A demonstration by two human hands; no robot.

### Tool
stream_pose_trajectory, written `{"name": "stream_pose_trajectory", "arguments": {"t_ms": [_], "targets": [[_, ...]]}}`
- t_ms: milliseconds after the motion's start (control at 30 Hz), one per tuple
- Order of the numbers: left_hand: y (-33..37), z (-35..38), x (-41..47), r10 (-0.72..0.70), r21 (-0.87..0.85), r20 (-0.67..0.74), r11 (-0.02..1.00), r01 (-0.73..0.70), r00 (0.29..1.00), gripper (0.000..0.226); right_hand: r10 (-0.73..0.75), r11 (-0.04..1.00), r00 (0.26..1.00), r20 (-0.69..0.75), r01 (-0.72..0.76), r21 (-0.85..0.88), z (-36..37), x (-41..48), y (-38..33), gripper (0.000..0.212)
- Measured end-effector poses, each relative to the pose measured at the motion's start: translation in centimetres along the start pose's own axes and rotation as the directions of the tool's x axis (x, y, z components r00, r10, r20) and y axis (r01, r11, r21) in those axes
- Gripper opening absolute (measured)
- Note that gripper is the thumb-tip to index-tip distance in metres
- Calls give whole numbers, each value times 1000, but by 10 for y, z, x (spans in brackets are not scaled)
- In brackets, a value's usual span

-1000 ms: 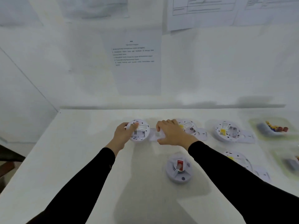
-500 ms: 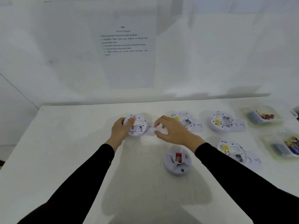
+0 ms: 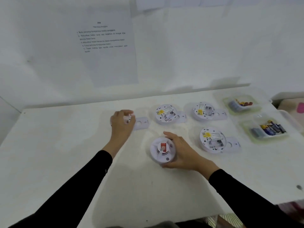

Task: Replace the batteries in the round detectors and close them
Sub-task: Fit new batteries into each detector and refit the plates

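Right hand (image 3: 181,152) is gripping the only closed detector (image 3: 162,149); left hand (image 3: 121,120) is holding an open detector (image 3: 130,118); three more detectors (image 3: 166,114) are lying open.

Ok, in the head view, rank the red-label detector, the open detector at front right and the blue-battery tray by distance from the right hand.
1. Red-label detector: gripped by the right hand, centre front.
2. Open detector: just to the right, apart from the hand.
3. Blue-battery tray: far right, beyond that detector.
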State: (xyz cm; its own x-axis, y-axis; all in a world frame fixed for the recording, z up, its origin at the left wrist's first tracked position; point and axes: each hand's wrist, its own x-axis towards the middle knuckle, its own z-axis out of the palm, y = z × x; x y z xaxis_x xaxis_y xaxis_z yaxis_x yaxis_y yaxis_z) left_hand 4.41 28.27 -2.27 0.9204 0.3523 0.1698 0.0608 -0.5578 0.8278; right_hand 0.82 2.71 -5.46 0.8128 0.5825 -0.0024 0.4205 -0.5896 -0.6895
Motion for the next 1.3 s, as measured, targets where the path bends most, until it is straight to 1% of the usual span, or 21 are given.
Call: {"name": "stream_pose_trajectory", "arguments": {"t_ms": [67,100,133,167,200,233,267,333,367,400,467,533,600,667,733,800,867,933,1100,1167,1300], "targets": [[22,14,-23,-13,-60,193,998,25,981,12,-17,996,998,-53,22,85,-2,0,-3,100],[35,20,-34,-43,-69,316,995,68,948,17,-24,987,996,-88,38,156,-7,-1,-7,100],[48,25,-42,-91,-82,443,987,141,892,27,-28,972,992,-124,56,229,-15,-2,-10,100],[65,28,-49,-133,-109,563,966,234,815,37,-36,959,988,-150,76,273,-25,-3,-13,100],[81,31,-54,-155,-154,663,930,335,733,45,-50,955,985,-168,96,282,-37,-6,-15,98],[96,35,-58,-143,-202,727,890,409,671,49,-72,958,979,-188,121,261,-50,-8,-16,97],[110,40,-59,-107,-254,755,861,440,647,53,-97,959,971,-217,149,240,-64,-10,-17,96],[131,53,-57,-39,-366,757,802,473,652,55,-129,958,947,-294,195,210,-91,-14,-17,97],[138,61,-55,-22,-425,759,740,521,651,55,-138,959,934,-329,210,193,-104,-16,-17,97],[146,69,-53,-5,-485,766,652,583,643,55,-133,959,925,-357,212,191,-116,-19,-17,96],[166,89,-51,39,-575,777,448,684,628,55,-77,949,914,-398,190,253,-143,-28,-13,91],[187,110,-52,93,-630,770,275,727,632,61,-46,945,896,-442,182,270,-165,-37,-4,78],[209,131,-56,144,-675,738,155,721,660,59,-55,976,877,-478,149,161,-180,-45,10,72],[225,153,-61,164,-712,700,92,696,695,52,-85,995,850,-520,102,4,-190,-53,29,73],[238,174,-66,153,-731,681,85,678,716,50,-103,993,826,-554,49,-110,-201,-59,46,71],[246,195,-69,138,-742,670,106,662,730,49,-102,984,833,-544,4,-178,-218,-64,59,72],[253,213,-71,116,-749,662,129,649,741,46,-65,988,874,-482,-10,-152,-234,-69,69,77],[259,228,-72,102,-751,658,152,642,746,45,-32,997,906,-421,-2,-78,-246,-74,79,79],[271,251,-74,96,-746,662,178,642,743,47,-55,998,936,-347,48,-28,-263,-79,101,76],[274,255,-76,93,-741,666,200,641,740,53,-71,997,949,-307,67,-25,-269,-80,106,79],[277,262,-80,79,-736,669,214,642,739,56,-111,993,952,-286,114,-5,-276,-82,111,79]]}}
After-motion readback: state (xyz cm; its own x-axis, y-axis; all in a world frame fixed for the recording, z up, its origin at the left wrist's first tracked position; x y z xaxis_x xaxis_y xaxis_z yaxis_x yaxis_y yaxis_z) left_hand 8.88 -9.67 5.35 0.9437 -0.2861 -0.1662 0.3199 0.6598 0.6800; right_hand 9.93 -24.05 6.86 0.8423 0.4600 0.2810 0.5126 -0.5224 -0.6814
